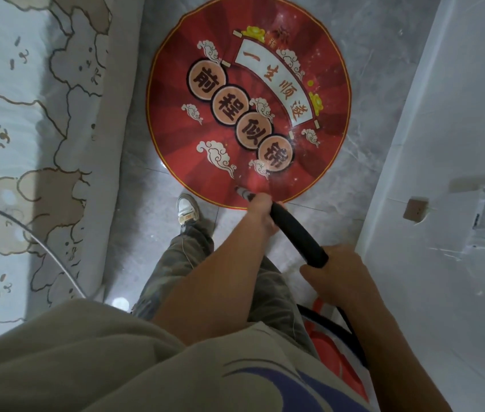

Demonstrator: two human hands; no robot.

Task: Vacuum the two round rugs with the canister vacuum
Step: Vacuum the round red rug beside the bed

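Note:
A round red rug [324, 93] with cloud patterns and Chinese characters lies on the grey tiled floor. White dust specks show on its lower right part. My left hand [260, 214] grips the black vacuum hose [297, 233] near its front end. The narrow nozzle tip [241, 192] touches the rug's near edge. My right hand [339, 275] grips the hose farther back. The red canister vacuum [333, 349] sits low on the floor beside my right leg, partly hidden by my arm. Only one rug is in view.
A bed [27, 144] with a cartoon-patterned sheet runs along the left. A white wall [443, 173] with a wall socket [415, 208] stands on the right. My shoe [187, 208] is planted just before the rug. A thin cable [42, 245] crosses the bed.

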